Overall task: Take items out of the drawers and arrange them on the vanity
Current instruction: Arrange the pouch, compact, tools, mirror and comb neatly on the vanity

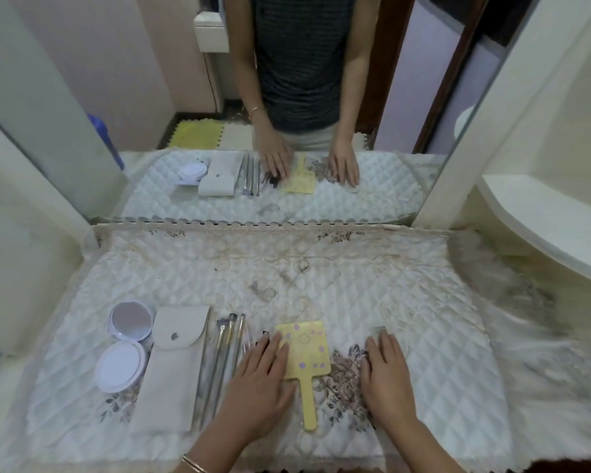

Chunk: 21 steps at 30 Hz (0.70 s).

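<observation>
A large mirror point(133, 80) backs the white quilted cloth point(321, 278); a cream curved shelf point(539, 213) stands right

Soft, even indoor light with faint shadows and no glare; wide-angle bending and blur smear the right edge.

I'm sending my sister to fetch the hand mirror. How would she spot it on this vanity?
On the quilted white cloth below the wall mirror, items lie in a near row. Right of the makeup brushes, partly under the left hand, is the hand mirror: the only yellow thing, square-headed, purple-dotted, handle toward the person.
</observation>
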Available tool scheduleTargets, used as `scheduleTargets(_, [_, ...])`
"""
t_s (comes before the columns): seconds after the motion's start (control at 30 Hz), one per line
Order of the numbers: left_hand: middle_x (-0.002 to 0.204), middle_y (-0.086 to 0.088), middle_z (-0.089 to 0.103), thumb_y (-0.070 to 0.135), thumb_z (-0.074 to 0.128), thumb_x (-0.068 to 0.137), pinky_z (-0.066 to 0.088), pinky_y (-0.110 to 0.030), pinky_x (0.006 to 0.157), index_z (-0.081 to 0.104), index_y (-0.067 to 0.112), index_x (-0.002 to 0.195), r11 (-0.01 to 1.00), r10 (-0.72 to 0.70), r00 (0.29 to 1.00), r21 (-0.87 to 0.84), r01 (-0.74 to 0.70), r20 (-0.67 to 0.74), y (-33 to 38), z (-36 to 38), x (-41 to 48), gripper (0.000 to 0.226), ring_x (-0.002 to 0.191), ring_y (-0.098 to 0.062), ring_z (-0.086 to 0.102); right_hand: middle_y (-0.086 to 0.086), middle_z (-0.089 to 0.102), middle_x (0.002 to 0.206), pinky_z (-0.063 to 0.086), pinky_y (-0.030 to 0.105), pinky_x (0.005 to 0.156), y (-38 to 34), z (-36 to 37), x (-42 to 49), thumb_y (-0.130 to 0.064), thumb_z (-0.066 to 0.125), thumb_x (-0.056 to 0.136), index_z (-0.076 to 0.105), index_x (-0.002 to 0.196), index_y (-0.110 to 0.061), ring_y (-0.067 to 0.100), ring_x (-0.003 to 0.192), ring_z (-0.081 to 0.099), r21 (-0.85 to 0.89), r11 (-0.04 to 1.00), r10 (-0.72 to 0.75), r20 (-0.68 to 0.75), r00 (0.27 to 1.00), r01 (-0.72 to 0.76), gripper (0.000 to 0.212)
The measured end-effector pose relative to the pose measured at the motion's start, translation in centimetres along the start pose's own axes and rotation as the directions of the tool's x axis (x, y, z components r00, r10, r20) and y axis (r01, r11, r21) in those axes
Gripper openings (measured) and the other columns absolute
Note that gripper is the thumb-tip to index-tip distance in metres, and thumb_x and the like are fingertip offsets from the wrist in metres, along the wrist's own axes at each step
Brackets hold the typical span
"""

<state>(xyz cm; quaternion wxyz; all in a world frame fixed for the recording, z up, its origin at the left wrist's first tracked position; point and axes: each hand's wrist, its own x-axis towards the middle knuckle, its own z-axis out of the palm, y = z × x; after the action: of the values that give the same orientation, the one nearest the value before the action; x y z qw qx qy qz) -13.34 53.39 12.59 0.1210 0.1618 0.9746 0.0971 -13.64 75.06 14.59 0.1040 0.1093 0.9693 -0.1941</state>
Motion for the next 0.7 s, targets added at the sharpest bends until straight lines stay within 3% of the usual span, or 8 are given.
scheduleTargets(0.1, [0.151,-0.001,0.022,0.066,0.006,0.085,-0.006,-0.027,0.113,0.031,0.018,0.141,1.0,0.019,0.999,0.016,-0.019,-0.046,2.3,-0.1,0.0,0.077,0.142,-0.014,0.012,0.017,0.057,0.13,0.044,0.041,0.098,-1.1,0.8,-0.6,-0.036,0.019,0.088,0.062,0.116,-0.004,0.034,0.122,0.053,0.052,0.998,0.018,0.124,0.992,-0.024,0.061])
scheduleTargets(0.2, [0.144,0.003,-0.021,0.072,0.005,0.079,-0.022,-0.027,0.111,-0.004,0.016,0.145,0.994,0.101,0.988,0.045,-0.096,-0.12,2.7,1.2,-0.1,0.087,0.137,-0.014,-0.02,0.012,0.039,0.146,0.006,0.025,0.115,-2.6,1.2,-0.8,-0.055,-0.023,0.08,0.04,0.135,-0.003,0.03,0.136,0.035,0.026,0.986,-0.164,0.061,0.985,0.162,0.099])
scheduleTargets(0.27, [0.145,-0.001,-0.014,0.07,0.009,0.084,-0.013,-0.028,0.115,0.009,0.013,0.146,0.99,0.118,0.956,0.104,-0.093,-0.27,3.0,0.9,0.2,0.084,0.141,-0.016,-0.007,0.012,0.025,0.152,-0.008,0.02,0.111,-3.4,1.1,-0.7,-0.06,-0.036,0.063,0.028,0.142,-0.005,0.027,0.142,0.022,-0.007,0.969,-0.245,0.087,0.966,0.247,0.116])
scheduleTargets(0.3, [0.145,-0.001,-0.016,0.066,0.016,0.086,-0.013,-0.03,0.115,0.006,0.013,0.146,0.992,0.101,0.973,0.098,-0.082,-0.209,2.9,1.1,0.2,0.08,0.139,-0.013,-0.01,0.01,0.015,0.156,-0.008,0.021,0.111,-3.6,1.0,-0.9,-0.063,-0.034,0.062,0.02,0.144,-0.007,0.024,0.145,0.012,0.022,0.971,-0.241,0.133,0.961,0.24,0.113])
scheduleTargets(0.4, [0.152,-0.006,-0.005,0.067,0.021,0.082,-0.022,-0.03,0.111,0.012,0.011,0.145,0.983,0.12,0.971,0.158,-0.088,-0.208,2.5,0.6,0.4,0.085,0.137,-0.014,-0.009,0.004,0.01,0.157,0.004,0.026,0.118,-3.8,0.4,-0.6,-0.042,0.022,0.097,0.017,0.146,-0.014,0.016,0.145,0.004,0.107,0.97,-0.232,0.132,0.964,0.219,0.057])
scheduleTargets(0.47, [0.153,-0.007,0.012,0.07,0.004,0.082,-0.015,-0.028,0.116,0.022,0.008,0.143,0.983,0.093,0.987,0.172,-0.07,-0.134,1.9,0.1,0.3,0.088,0.142,-0.018,-0.002,0.001,0.016,0.156,0.011,0.03,0.118,-3.3,0.5,-0.5,-0.036,0.041,0.094,0.022,0.145,-0.017,0.016,0.145,0.007,0.107,0.96,-0.271,0.103,0.957,0.26,0.057])
scheduleTargets(0.57, [0.132,-0.004,0.058,0.054,0.014,0.091,0.001,-0.025,0.111,0.043,0.011,0.127,0.998,-0.044,0.998,-0.042,0.045,0.034,0.6,-0.3,-0.9,0.063,0.128,-0.017,0.031,0.006,0.04,0.146,0.03,0.039,0.113,-3.4,0.8,-0.8,-0.049,0.046,0.084,0.042,0.136,-0.012,0.023,0.14,0.029,0.061,0.952,-0.305,0.129,0.944,0.299,0.063])
scheduleTargets(0.7, [0.126,-0.013,0.06,0.052,0.009,0.093,0.004,-0.022,0.11,0.039,0.007,0.126,0.971,-0.193,0.979,-0.157,0.182,-0.058,-1.8,0.3,-2.4,0.064,0.123,-0.021,0.035,0.003,0.069,0.116,0.056,0.039,0.08,-5.1,2.2,-1.1,-0.064,0.032,0.08,0.065,0.111,-0.02,0.024,0.11,0.064,0.009,0.94,-0.339,0.159,0.927,0.342,0.063])
